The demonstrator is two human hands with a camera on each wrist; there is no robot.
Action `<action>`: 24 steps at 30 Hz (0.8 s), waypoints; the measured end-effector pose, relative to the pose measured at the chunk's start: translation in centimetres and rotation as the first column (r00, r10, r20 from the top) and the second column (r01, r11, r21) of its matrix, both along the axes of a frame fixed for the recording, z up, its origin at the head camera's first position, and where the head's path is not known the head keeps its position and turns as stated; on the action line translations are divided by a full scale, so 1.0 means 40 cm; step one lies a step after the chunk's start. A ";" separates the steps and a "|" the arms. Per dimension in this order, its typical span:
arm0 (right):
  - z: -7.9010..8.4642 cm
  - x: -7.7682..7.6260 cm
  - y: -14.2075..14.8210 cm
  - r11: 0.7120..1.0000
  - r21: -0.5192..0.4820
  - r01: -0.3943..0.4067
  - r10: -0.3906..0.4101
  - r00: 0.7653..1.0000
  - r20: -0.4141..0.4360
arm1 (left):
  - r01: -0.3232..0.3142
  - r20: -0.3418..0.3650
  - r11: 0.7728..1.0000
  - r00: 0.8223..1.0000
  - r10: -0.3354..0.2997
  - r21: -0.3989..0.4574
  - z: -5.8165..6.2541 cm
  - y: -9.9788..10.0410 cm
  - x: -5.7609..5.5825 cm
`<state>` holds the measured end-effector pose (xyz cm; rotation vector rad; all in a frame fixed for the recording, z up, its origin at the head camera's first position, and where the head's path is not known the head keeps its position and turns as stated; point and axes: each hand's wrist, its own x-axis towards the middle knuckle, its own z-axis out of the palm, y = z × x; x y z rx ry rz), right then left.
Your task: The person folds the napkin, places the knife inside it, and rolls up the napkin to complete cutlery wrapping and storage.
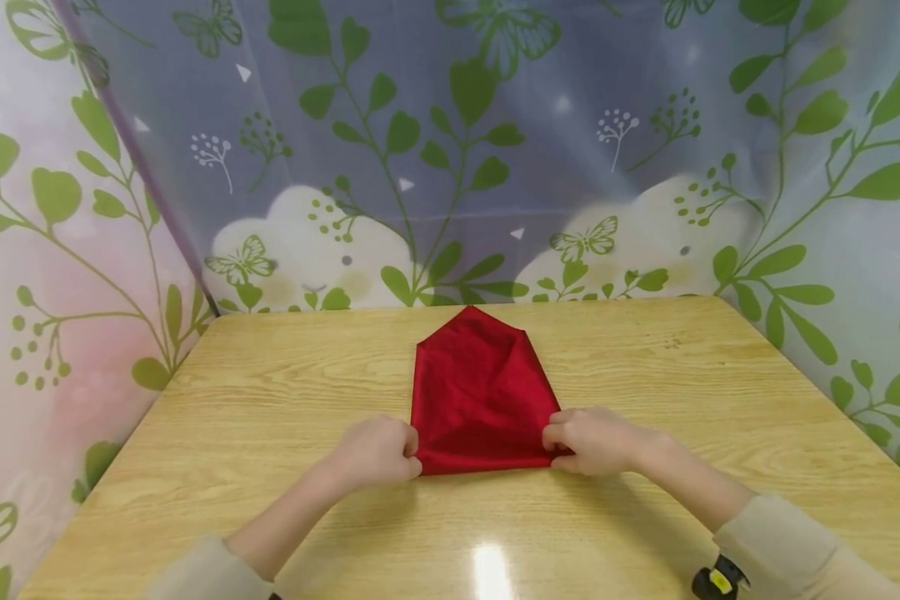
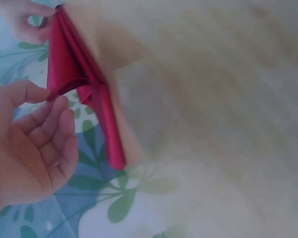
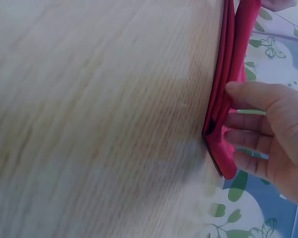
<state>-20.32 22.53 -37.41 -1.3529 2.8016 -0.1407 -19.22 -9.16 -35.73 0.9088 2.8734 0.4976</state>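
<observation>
A shiny red cloth (image 1: 483,375) lies folded on the table, its far end coming to a point and its near edge straight. At the near left corner my left hand (image 1: 384,450) pinches the cloth between thumb and forefinger; the left wrist view shows a layer of cloth (image 2: 64,64) lifted there, with the other fingers curled loosely below. My right hand (image 1: 592,440) grips the near right corner. In the right wrist view its thumb lies on the stacked folds (image 3: 226,74), with the fingers along the side of the cloth.
The wood-grain table (image 1: 285,367) reaches back to a hanging curtain (image 1: 390,183) printed with leaves and butterflies, which also covers both sides. A black strap with a yellow patch (image 1: 720,577) shows at the right sleeve.
</observation>
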 end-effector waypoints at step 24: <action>-0.041 0.002 -0.026 0.992 -0.087 -0.090 0.071 0.978 -0.197 | -0.178 0.214 0.975 0.966 0.147 0.134 -0.035 0.027 -0.011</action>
